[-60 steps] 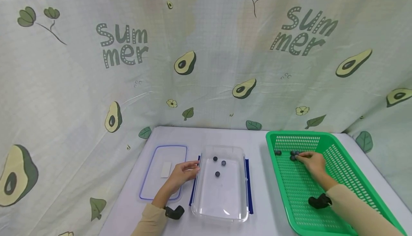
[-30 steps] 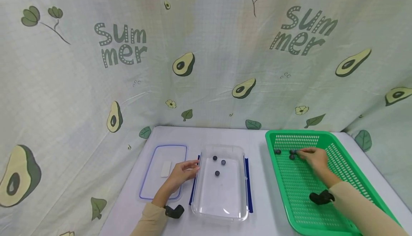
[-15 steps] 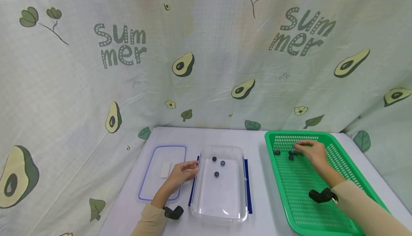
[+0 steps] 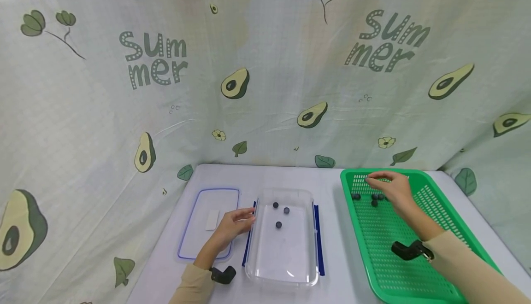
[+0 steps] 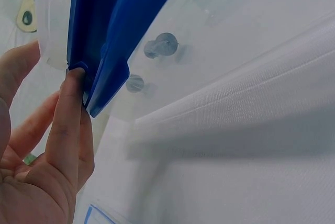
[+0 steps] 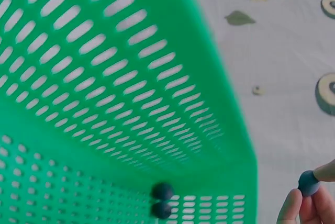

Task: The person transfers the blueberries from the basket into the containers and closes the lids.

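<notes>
Box (image 4: 282, 255) with three berries (image 4: 279, 225), basket (image 4: 381, 244) with more, right hand (image 4: 395, 190) tight on another berry (image 6: 308, 183), left hand (image 4: 232, 224) loose-fingered

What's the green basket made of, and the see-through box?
The green basket looks like smooth plastic, with neat rows of slots through it. The see-through box is probably clear, glossy plastic: light glints off it. It might be glass.

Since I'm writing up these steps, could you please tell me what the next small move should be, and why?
Probably carry the pinched blueberry leftward in the right hand and lower it into the clear plastic container. The berry is held up at the green basket's far end, three blueberries lie in the open container, and the left hand touches its blue flap.
</notes>
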Action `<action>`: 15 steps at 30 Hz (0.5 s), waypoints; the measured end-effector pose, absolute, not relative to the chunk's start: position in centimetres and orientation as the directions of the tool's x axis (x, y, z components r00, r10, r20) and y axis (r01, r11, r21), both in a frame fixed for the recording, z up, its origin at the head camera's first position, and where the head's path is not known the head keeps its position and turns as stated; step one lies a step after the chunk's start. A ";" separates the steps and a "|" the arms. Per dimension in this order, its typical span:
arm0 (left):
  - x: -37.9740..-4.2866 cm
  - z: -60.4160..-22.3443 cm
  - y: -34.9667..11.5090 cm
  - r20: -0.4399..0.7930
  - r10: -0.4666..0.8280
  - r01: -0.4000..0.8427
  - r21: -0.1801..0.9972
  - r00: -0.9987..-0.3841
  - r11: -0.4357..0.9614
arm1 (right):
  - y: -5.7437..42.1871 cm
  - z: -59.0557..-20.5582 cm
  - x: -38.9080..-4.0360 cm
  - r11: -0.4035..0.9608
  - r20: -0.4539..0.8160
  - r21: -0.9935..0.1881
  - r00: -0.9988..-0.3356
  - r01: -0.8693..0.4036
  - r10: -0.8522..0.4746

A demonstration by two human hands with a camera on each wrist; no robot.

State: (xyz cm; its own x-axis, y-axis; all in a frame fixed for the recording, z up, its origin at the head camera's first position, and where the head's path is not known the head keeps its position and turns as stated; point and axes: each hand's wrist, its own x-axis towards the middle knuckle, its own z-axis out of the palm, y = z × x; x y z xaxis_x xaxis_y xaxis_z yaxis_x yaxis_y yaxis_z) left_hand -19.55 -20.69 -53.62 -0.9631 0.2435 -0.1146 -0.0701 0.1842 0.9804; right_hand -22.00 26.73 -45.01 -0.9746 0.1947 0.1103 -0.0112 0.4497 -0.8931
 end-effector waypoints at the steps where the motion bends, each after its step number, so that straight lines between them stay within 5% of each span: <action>1: -19.6 -53.6 -20.7 -0.114 0.245 -0.070 0.981 -0.963 0.182 | 26.5 -44.7 -21.9 0.445 0.106 -0.895 -0.977 -0.013 0.185; 15: -19.6 -53.7 -20.7 -0.117 0.249 -0.074 0.982 -0.962 0.174 | 22.9 -41.8 -21.5 0.316 0.084 -0.946 -0.996 -0.069 0.033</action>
